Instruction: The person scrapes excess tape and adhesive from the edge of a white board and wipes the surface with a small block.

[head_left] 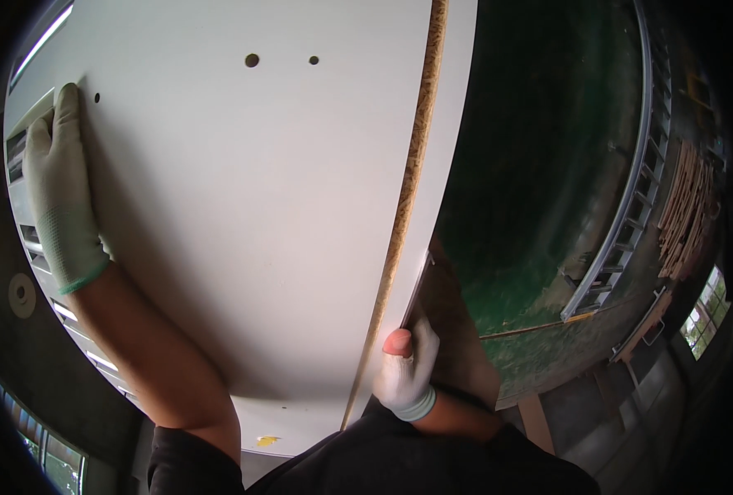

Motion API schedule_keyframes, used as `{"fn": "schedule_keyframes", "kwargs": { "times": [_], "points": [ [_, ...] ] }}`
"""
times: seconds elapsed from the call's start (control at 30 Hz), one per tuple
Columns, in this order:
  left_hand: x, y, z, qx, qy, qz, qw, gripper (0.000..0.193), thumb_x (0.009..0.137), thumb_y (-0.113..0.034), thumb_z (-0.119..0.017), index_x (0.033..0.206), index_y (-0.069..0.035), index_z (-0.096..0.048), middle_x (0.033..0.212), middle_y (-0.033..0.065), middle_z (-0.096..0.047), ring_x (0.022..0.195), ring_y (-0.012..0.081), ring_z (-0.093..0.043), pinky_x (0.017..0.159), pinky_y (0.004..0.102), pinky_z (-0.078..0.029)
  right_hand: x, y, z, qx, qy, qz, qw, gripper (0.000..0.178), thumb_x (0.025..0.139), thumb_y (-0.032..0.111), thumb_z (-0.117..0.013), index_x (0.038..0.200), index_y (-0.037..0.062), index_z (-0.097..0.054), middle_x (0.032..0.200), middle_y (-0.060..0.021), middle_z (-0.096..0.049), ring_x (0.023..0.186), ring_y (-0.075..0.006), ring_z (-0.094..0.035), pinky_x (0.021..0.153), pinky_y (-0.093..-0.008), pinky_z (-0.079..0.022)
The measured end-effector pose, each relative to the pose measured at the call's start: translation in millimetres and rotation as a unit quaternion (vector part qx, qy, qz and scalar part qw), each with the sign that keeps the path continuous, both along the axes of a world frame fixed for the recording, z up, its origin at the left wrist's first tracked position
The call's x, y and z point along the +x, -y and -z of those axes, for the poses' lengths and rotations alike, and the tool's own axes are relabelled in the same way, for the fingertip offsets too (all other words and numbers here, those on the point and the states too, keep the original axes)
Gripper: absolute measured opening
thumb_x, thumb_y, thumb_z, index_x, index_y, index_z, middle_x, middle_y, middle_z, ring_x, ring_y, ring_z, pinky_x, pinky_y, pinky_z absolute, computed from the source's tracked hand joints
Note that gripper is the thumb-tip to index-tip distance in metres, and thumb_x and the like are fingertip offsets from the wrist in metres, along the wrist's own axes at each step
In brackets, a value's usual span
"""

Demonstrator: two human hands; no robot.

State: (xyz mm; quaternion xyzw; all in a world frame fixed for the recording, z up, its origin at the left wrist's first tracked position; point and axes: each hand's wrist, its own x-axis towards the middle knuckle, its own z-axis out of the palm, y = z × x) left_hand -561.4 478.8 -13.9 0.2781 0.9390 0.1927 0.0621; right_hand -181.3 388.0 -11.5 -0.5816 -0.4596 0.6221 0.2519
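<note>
A large white panel [259, 206] lies flat in front of me, with several small round holes in its far part. My left hand [59, 177], in a pale knit glove with a green cuff, rests on the panel's left edge, fingers stretched out. Along the right side runs a raw chipboard edge [408, 190], with a lower white strip [442, 124] beside it. My right hand [406, 375], gloved with a reddish thumb tip showing, is closed at that strip's near right edge. A thin dark rod [416, 290] sticks out from it; the fingers' undersides are hidden.
Right of the panel is a green floor [540, 190], worn near its edge. A metal ladder [631, 206] lies farther right, beside a stack of wooden strips [685, 210]. Slatted openings [32, 239] line the left side. A yellow mark [267, 440] shows on the panel's near edge.
</note>
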Motion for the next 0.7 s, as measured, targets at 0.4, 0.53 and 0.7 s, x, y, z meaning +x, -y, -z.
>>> {"fn": "schedule_keyframes", "kwargs": {
  "times": [0.4, 0.53, 0.7],
  "points": [
    [5, -12, 1, -0.010, -0.025, 0.014, 1.000, 0.068, 0.098, -0.061, -0.060, 0.111, 0.006, -0.070, 0.102, 0.0223, -0.072, 0.092, 0.0302, -0.070, 0.086, 0.0421, -0.055, 7, -17, 8, -0.041, -0.050, 0.051, 0.997, 0.063, 0.108, 0.042, -0.052, 0.145, -0.0089, -0.047, 0.117, -0.0114, -0.063, 0.098, -0.0120, -0.055, 0.086, -0.0256, -0.044],
    [-18, -2, 1, -0.001, -0.048, 0.015, 0.999, 0.071, 0.096, -0.063, -0.059, 0.113, 0.005, -0.070, 0.105, 0.0228, -0.071, 0.096, 0.0318, -0.070, 0.089, 0.0436, -0.055, -19, -21, 2, -0.008, -0.119, 0.078, 0.990, 0.056, 0.108, 0.039, -0.053, 0.145, -0.0044, -0.049, 0.127, -0.0092, -0.062, 0.111, -0.0138, -0.056, 0.098, -0.0273, -0.043],
    [-17, -11, -4, -0.041, 0.004, 0.029, 0.999, 0.073, 0.096, -0.065, -0.056, 0.118, 0.003, -0.068, 0.118, 0.0253, -0.068, 0.108, 0.0369, -0.069, 0.095, 0.0461, -0.054, -14, -12, 2, -0.030, -0.132, 0.102, 0.986, 0.049, 0.110, 0.038, -0.048, 0.137, -0.0026, -0.053, 0.126, -0.0086, -0.061, 0.115, -0.0142, -0.055, 0.104, -0.0278, -0.041]
  ]
}}
